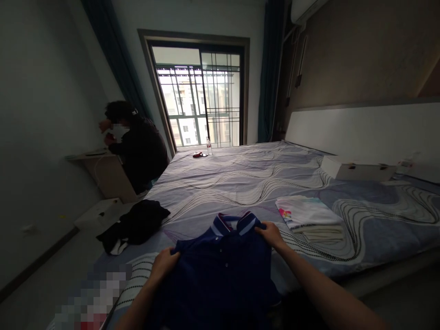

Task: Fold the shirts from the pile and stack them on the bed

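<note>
A dark blue polo shirt (220, 275) is spread front side up before me, its striped collar (237, 223) pointing away and its buttons facing up. With closed fingers my left hand (164, 263) grips the shirt at the left shoulder. My right hand (270, 233) pinches the fabric at the right shoulder, close to the collar. The shirt's lower part runs out of view at the bottom edge. To the right of my right hand lies a stack of folded light-coloured clothes (309, 213) on the bed.
The bed (240, 178) has a wavy-patterned sheet. A black garment (137, 224) lies at its left edge, a white box (357, 168) near the headboard, a bottle (209, 146) at the far edge. A person (140, 142) sits at a small desk (106, 169) on the left.
</note>
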A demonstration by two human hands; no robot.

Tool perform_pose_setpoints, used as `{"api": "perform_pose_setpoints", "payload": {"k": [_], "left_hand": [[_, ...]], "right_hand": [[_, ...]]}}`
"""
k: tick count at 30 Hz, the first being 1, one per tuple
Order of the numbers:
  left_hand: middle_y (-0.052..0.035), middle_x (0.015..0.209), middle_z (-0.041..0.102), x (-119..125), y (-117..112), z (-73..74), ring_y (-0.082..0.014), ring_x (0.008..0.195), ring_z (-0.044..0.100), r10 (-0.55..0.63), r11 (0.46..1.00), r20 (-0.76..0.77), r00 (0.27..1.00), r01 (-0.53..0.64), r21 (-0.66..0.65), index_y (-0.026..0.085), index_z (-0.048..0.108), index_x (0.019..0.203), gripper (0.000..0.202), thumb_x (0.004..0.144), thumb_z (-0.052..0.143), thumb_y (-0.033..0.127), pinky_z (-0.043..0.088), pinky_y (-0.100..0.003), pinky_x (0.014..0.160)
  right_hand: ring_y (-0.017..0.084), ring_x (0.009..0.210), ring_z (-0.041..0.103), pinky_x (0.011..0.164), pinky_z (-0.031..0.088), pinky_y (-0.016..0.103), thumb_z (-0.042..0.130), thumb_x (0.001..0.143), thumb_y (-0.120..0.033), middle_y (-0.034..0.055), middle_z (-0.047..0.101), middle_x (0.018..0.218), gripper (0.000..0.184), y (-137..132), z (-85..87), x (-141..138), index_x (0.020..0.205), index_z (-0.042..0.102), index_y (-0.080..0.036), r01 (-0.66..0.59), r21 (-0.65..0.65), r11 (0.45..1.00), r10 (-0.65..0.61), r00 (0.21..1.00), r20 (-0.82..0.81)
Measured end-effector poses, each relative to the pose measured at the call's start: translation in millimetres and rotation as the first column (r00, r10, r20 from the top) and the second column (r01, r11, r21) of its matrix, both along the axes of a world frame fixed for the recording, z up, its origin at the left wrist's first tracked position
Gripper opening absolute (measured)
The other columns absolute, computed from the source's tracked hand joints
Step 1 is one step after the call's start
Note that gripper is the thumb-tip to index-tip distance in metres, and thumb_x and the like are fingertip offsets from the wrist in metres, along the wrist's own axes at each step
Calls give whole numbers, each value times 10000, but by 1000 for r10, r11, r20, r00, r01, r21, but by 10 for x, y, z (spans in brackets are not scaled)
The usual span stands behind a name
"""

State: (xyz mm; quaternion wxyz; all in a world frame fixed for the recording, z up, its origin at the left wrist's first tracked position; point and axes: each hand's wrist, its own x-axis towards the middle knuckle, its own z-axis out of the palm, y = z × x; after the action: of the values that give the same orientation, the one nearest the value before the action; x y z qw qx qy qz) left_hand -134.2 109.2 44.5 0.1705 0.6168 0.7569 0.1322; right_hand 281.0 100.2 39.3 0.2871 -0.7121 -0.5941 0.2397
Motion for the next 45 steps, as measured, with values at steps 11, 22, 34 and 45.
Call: {"api": "perform_pose_setpoints", "payload": {"k": [11, 22, 34, 45], "left_hand": [[-201, 1362, 559, 508, 85, 38, -378, 1273, 516, -301, 953, -293, 907, 279, -116, 191, 602, 1286, 582, 767, 629, 453, 460, -469, 960], [-150, 965, 753, 517, 655, -164, -284, 900, 717, -256, 966, -331, 908, 256, -44, 169, 562, 1212, 383, 990, 280, 300, 498, -396, 791], [-144, 1079, 715, 473, 1133, -259, -297, 1019, 678, -103, 993, -247, 964, 114, 32, 202, 536, 1311, 551, 948, 349, 572, 505, -392, 838], [-123, 1286, 593, 90, -762, -512, -298, 1177, 587, -270, 829, -265, 926, 364, 425, 257, 707, 1054, 347, 877, 540, 504, 534, -469, 967]], "right_hand": [[190, 932, 674, 797, 412, 256, 486, 954, -257, 56, 745, 985, 220, -25, -293, -210, 1038, 678, -189, 20, 12, 1000, -21, 988, 156], [216, 859, 718, 668, 393, 271, 356, 1039, -274, 61, 747, 979, 235, 341, -474, -277, 1126, 570, -228, 40, 41, 998, -54, 895, 442], [227, 924, 703, 733, 425, 283, 394, 1028, -387, 70, 745, 993, 295, 952, -467, -250, 1164, 614, -246, 158, 3, 987, -147, 913, 382], [234, 1026, 681, 819, 450, 285, 492, 968, -415, 78, 741, 1108, 307, 790, -467, -146, 1108, 693, -230, 113, -25, 993, -98, 936, 338]]}}
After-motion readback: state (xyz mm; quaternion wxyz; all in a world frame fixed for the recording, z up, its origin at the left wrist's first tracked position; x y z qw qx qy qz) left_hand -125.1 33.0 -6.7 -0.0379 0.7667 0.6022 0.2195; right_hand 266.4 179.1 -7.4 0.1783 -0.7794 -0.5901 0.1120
